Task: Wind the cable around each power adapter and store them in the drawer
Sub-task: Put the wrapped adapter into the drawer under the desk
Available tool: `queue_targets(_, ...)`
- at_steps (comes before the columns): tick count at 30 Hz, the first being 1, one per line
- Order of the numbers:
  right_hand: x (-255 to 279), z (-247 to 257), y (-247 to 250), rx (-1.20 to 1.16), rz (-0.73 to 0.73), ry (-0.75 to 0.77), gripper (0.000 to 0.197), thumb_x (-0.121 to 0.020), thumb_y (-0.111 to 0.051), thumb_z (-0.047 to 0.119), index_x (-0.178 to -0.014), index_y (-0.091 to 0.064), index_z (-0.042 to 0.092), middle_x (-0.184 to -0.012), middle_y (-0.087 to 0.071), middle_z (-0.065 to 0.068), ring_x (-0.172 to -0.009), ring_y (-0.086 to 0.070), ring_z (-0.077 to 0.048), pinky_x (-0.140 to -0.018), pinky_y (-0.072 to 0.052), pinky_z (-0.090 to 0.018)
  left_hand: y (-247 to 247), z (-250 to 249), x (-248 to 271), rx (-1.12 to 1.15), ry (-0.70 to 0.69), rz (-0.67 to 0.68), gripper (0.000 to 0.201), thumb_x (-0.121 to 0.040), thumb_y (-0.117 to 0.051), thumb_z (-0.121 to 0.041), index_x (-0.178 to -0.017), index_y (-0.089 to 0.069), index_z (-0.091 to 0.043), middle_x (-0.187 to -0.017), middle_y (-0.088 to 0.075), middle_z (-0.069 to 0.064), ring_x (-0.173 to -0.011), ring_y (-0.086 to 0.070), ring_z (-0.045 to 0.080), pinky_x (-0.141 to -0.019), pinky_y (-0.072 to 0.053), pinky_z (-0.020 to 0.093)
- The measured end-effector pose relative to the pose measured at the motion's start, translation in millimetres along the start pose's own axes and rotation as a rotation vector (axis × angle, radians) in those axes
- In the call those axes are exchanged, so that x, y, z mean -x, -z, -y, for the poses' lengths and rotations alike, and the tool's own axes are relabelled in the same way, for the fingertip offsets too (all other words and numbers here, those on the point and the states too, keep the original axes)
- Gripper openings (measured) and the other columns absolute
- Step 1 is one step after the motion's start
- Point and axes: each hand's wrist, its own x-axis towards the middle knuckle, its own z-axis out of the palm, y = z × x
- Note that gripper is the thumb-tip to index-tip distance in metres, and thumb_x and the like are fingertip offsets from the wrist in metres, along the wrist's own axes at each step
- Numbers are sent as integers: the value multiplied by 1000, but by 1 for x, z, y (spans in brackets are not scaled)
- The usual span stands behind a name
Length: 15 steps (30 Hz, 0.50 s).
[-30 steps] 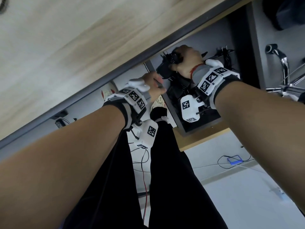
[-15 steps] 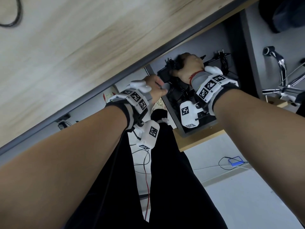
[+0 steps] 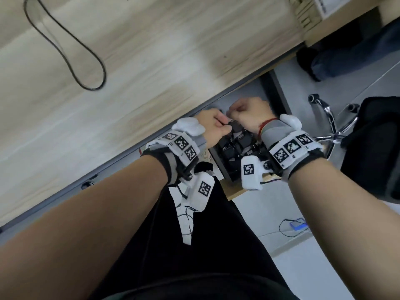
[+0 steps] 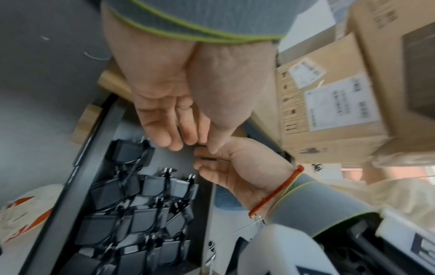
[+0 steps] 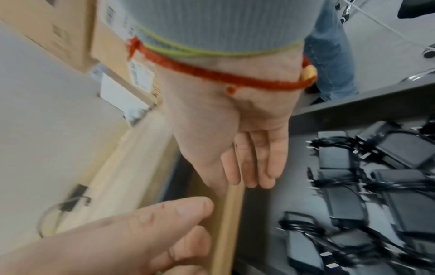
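The open drawer (image 3: 218, 163) under the wooden desk (image 3: 151, 61) holds several black power adapters (image 3: 238, 146) with their cables wound round them, clearer in the wrist views (image 4: 141, 219) (image 5: 341, 204). Both hands hover together over the drawer's far end, by the desk edge. My left hand (image 3: 216, 126) (image 4: 181, 137) has curled fingers, thumb against fingertips. My right hand (image 3: 240, 111) (image 5: 237, 167) is curled too, knuckles touching the left. No adapter is in either. A thin dark sliver shows between the fingertips; I cannot tell what it is. A loose black cable (image 3: 65, 50) loops on the desk.
Cardboard boxes (image 4: 341, 102) stand on the desk at the right. An office chair base (image 3: 331, 126) and a black seat (image 3: 372, 148) are right of the drawer. Another person's jeans leg (image 3: 346, 55) is beyond. A blue item with wires (image 3: 297, 225) lies on the floor.
My right hand has let go of the adapter in the drawer and risen. Both hands have come together by the desk edge. The head view has tilted up, showing the cable loop.
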Motion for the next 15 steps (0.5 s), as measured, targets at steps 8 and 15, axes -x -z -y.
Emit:
queue_targets(8, 10, 101, 48, -171, -110, 118, 9, -80, -70, 27, -75, -63, 26, -76, -67, 5, -73, -65, -18, -85, -57, -42, 112, -48, 29, -10, -84, -241, 12, -83, -71, -37, -91, -62, -33, -69, -61, -11, -60, -57, 9, -62, -47, 31)
queue_targets(15, -14, 225, 46, -99, -133, 282, 23, -84, -71, 29, -106, -68, 19, -100, -65, 1, -92, -60, -14, -83, -43, -22, 238, -24, 27, -181, 23, -519, 40, -81, -69, -45, -116, -59, -28, -107, -57, -1, -69, -53, 10, -65, -47, 30)
